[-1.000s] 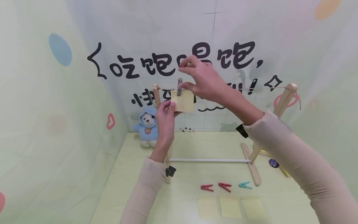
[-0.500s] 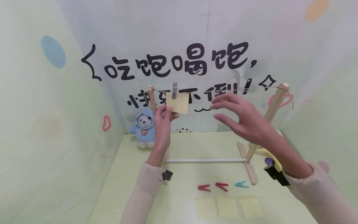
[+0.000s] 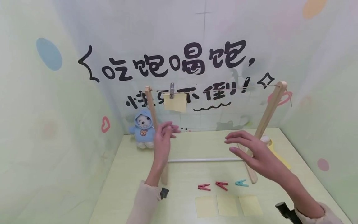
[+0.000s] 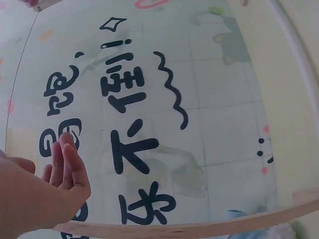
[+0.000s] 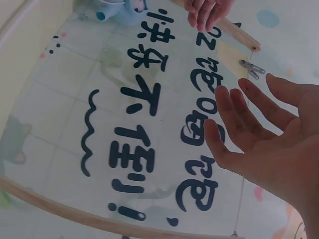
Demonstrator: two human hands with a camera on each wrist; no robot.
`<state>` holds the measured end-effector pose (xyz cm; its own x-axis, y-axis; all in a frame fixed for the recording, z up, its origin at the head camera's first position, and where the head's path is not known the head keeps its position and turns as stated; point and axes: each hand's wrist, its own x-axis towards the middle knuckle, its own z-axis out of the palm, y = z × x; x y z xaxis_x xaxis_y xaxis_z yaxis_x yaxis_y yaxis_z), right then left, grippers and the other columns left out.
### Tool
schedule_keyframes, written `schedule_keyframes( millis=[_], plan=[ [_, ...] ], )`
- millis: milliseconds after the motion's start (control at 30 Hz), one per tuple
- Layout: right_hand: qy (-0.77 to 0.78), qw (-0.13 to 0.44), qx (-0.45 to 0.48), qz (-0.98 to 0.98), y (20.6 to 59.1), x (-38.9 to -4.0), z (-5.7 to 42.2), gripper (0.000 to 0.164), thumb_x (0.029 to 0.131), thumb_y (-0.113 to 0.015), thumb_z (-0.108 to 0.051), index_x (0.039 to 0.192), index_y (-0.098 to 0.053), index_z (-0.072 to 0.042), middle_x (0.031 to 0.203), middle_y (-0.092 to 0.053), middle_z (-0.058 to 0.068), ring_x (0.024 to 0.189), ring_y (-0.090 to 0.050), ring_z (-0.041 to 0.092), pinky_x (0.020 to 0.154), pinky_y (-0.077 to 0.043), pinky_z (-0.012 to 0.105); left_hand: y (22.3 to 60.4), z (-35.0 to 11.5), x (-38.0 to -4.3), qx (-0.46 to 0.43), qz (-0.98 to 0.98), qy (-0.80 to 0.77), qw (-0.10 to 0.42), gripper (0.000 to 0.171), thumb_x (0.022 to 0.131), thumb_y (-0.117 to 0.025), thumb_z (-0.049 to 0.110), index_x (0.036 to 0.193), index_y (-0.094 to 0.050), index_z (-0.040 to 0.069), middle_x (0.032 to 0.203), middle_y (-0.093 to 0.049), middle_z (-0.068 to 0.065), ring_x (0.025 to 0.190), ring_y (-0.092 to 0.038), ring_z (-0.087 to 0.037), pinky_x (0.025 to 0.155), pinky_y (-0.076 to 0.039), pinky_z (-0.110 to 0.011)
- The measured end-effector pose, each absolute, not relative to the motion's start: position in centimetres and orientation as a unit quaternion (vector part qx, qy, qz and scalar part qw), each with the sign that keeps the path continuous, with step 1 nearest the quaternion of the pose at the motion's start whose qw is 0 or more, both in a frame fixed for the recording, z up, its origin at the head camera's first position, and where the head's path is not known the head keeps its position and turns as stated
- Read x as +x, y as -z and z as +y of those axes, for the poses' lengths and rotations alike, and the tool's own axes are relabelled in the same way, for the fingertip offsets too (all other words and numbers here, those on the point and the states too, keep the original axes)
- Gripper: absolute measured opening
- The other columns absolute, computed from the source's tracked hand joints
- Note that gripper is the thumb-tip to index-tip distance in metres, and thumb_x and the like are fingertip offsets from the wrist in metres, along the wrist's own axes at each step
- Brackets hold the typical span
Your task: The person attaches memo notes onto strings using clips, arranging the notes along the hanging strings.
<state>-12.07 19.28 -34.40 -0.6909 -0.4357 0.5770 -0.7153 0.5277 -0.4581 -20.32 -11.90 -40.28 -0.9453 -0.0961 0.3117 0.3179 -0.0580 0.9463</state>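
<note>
A pale yellow sticky note (image 3: 176, 105) hangs from the string (image 3: 213, 89), held by a grey clothespin (image 3: 172, 91) near the left post. Below it, my left hand (image 3: 162, 140) is in the air beside that post, fingers loosely bent and holding nothing. My right hand (image 3: 254, 152) hovers in front of the right post, its fingers spread apart and relaxed, as the right wrist view also shows. On the table lie a row of two red clothespins (image 3: 222, 185) and one blue clothespin (image 3: 241, 183). Three more yellow sticky notes (image 3: 227, 205) lie side by side in front of them.
The wooden right post (image 3: 269, 113) and left post (image 3: 151, 107) carry the string, with a white rod (image 3: 207, 160) joining them low down. A plush bear (image 3: 144, 130) in a blue hoodie sits at the back left. Something yellow (image 3: 280, 155) lies behind my right hand.
My right hand has left the clothespin and moved down to the right. My left hand has let go of the hanging sticky note and dropped below it.
</note>
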Motion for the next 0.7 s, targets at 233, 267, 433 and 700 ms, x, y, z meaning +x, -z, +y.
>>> schedule_keyframes(
  millis=[233, 267, 433, 700],
  plan=[
    [-0.365, 0.198, 0.322, -0.851, 40.6, -11.0, 20.4, 0.041, 0.092, -0.079, 0.01, 0.118, -0.078, -0.021, 0.128, -0.07, -0.003, 0.12, -0.066, 0.008, 0.102, -0.044, 0.008, 48.8, -10.5, -15.5, -0.118, -0.811, 0.572, 0.033, 0.031, 0.108, -0.067, 0.011, 0.137, -0.062, 0.0, 0.125, -0.074, -0.019, 0.101, -0.074, -0.025, 0.082, -0.058, -0.023],
    [-0.369, 0.196, 0.317, -0.852, 41.3, -10.8, 20.4, 0.041, 0.092, -0.079, 0.01, 0.118, -0.078, -0.022, 0.128, -0.07, -0.003, 0.119, -0.066, 0.008, 0.102, -0.044, 0.007, 50.3, -10.4, -14.7, -0.116, -0.828, 0.548, 0.017, 0.034, 0.107, -0.07, 0.014, 0.137, -0.062, 0.0, 0.123, -0.073, -0.019, 0.098, -0.072, -0.023, 0.078, -0.057, -0.023],
    [-0.374, 0.196, 0.279, -0.863, 44.6, -10.2, 20.6, 0.04, 0.091, -0.081, 0.008, 0.112, -0.077, -0.025, 0.123, -0.071, -0.006, 0.114, -0.068, 0.007, 0.101, -0.043, 0.005, 57.1, -10.1, -10.8, -0.108, -0.874, 0.473, -0.02, 0.053, 0.098, -0.084, 0.023, 0.138, -0.059, -0.001, 0.115, -0.063, -0.013, 0.087, -0.056, -0.013, 0.067, -0.049, -0.028],
    [-0.391, 0.198, 0.251, -0.863, 47.3, -10.4, 20.6, 0.036, 0.092, -0.081, 0.007, 0.112, -0.078, -0.024, 0.119, -0.075, 0.002, 0.113, -0.067, 0.007, 0.101, -0.04, 0.004, 60.6, -9.3, -7.9, -0.065, -0.881, 0.465, -0.056, 0.073, 0.084, -0.096, 0.026, 0.143, -0.058, 0.006, 0.122, -0.056, 0.0, 0.1, -0.057, -0.021, 0.09, -0.05, -0.04]
  ],
)
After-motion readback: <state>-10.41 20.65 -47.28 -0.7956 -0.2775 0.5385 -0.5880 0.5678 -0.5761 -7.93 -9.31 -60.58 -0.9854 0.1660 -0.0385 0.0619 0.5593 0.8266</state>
